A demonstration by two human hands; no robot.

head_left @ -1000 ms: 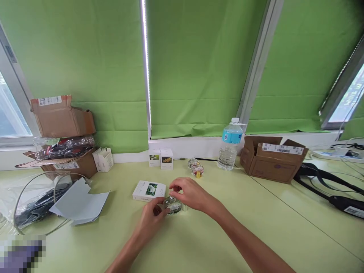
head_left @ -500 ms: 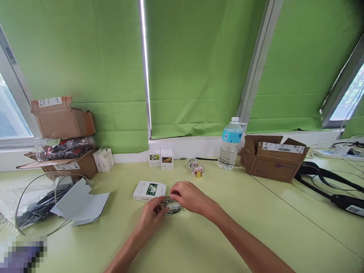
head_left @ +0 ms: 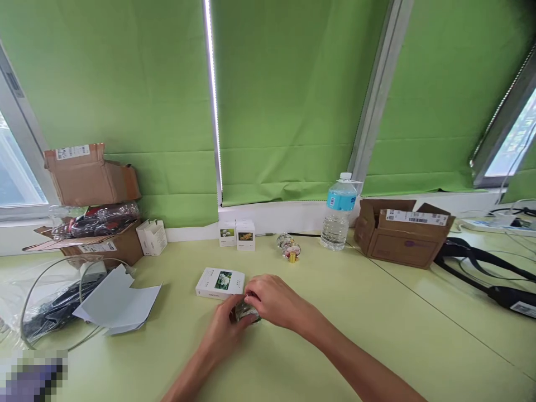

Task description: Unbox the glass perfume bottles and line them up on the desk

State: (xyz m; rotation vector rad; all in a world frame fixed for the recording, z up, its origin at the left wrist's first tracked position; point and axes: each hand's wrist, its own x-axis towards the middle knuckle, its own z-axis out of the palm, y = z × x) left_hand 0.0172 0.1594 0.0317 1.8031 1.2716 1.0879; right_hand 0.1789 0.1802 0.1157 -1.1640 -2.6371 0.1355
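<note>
A small, clear, rounded glass-like object (head_left: 246,312), dark inside, is between my hands low over the table; it looks like a little bottle, but fingers cover much of it. My left hand (head_left: 223,328) grips its left side and near edge, thumb along the front. At its top, my right hand (head_left: 272,300) has its fingers pinched together, and the spot they hold is hidden. Just beyond my left hand lies a white box (head_left: 209,283) with a picture of white flowers on its top.
Two small white boxes (head_left: 245,235) stand by the wall. Nearby lie small clear items with a gold cap (head_left: 292,258). A large water bottle (head_left: 337,215) and an open cardboard box (head_left: 402,240) are at right. Papers (head_left: 119,310) and stacked cartons (head_left: 92,184) are at left.
The clear object has been tipped and drawn slightly left and nearer, with less of it showing. Both hands have moved down a little with it.
</note>
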